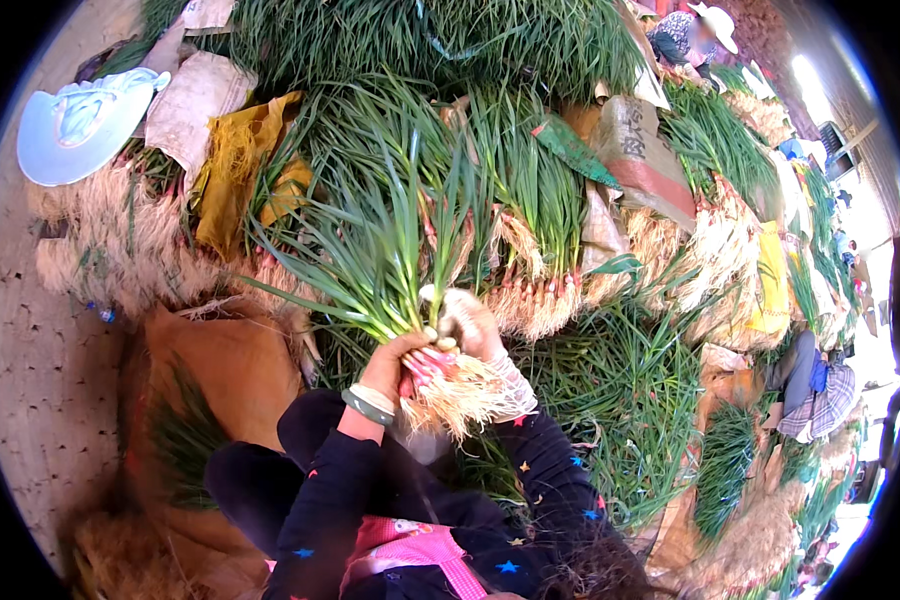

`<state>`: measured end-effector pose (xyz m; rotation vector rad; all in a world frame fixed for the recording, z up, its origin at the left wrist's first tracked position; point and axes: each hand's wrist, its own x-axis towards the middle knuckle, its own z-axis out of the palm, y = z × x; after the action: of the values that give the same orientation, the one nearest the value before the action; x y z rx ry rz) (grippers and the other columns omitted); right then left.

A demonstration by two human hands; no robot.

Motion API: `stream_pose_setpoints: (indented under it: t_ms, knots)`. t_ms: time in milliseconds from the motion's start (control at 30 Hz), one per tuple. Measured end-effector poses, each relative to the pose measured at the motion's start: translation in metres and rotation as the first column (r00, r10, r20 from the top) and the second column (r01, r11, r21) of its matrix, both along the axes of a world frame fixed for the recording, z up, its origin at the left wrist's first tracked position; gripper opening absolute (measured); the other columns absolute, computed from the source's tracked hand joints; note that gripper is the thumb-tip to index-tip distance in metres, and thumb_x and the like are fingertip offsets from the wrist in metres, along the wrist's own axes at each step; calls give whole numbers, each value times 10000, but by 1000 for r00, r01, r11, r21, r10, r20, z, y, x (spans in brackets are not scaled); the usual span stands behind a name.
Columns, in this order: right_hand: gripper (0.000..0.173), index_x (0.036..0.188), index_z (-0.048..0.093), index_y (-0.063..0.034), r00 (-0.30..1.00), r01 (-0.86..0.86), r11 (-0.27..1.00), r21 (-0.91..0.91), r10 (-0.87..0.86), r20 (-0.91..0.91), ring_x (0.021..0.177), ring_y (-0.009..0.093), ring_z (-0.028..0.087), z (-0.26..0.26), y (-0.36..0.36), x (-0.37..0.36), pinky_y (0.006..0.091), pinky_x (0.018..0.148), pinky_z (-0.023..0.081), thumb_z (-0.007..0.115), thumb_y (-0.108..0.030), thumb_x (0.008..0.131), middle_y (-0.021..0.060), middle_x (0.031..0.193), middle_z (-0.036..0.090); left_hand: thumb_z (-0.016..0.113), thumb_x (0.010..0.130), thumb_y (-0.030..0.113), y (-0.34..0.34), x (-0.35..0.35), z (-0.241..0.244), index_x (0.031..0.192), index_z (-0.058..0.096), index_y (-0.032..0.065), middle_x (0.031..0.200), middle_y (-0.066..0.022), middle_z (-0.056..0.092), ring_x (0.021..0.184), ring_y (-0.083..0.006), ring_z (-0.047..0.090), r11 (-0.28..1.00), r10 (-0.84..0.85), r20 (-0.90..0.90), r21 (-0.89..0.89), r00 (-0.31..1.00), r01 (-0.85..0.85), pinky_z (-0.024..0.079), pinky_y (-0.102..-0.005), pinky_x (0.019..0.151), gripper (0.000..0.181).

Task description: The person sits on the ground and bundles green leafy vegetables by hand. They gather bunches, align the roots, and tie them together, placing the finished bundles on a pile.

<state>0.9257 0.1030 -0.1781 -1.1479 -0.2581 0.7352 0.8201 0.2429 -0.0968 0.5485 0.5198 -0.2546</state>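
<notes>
In front of my lap is a bunch of green garlic, with long flat leaves pointing away from me. Its pinkish-red bases and pale stringy roots hang toward me. My left hand, with a dark bangle at the wrist, is closed around the stems just above the bases. On the bunch's right side, my right hand, pale-covered and blurred by motion, has its fingers curled at a stalk. Part of the grip is hidden behind the stems.
Rooted bundles lie ahead, a larger leafy heap behind them. Loose leaves cover the ground at right. Brown sacking lies left. A light-blue sun hat rests on roots. Other people sit at right and far right.
</notes>
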Motion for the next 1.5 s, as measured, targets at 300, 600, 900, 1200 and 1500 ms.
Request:
stream_pose_setpoints:
  t_ms: [300,600,900,1200,1500]
  knots:
    - [317,1126,562,-159,438,-75,615,-785,728,528,1002,213,546,-17,-52,11,314,868,441,435,-331,892,87,1102,573,520,757,120,34,-7,10,1069,504,-8,984,-139,583,906,-261,570,871,464,358,-13,811,-492,443,-399,866,338]
    - [470,1023,593,-117,762,321,241,-916,509,401,879,295,592,-12,74,119,389,805,445,432,-510,824,134,920,624,513,756,60,36,15,-20,1065,531,-40,879,-119,603,830,-217,572,907,418,72,22,906,-420,462,-357,843,326]
    - [160,820,616,-100,271,51,571,-819,782,562,721,191,594,47,3,22,332,667,481,530,-235,832,54,775,615,430,818,104,25,25,-27,1037,504,-74,924,-164,597,818,-236,588,991,102,-14,-87,995,-103,475,-335,786,293]
    - [257,918,587,-51,866,-181,888,-422,347,359,616,65,525,55,2,16,213,513,434,512,-294,880,21,709,571,475,756,44,-1,2,-17,990,508,-81,909,-170,590,866,-288,586,984,109,-63,-137,992,-117,476,-397,831,267]
    - [357,1074,552,-39,927,-134,907,-399,256,272,569,65,514,48,8,16,204,554,437,469,-338,898,-11,696,560,500,744,59,5,-11,-23,922,541,-88,823,-175,598,778,-299,599,984,70,-6,-164,998,-70,507,-415,772,235]
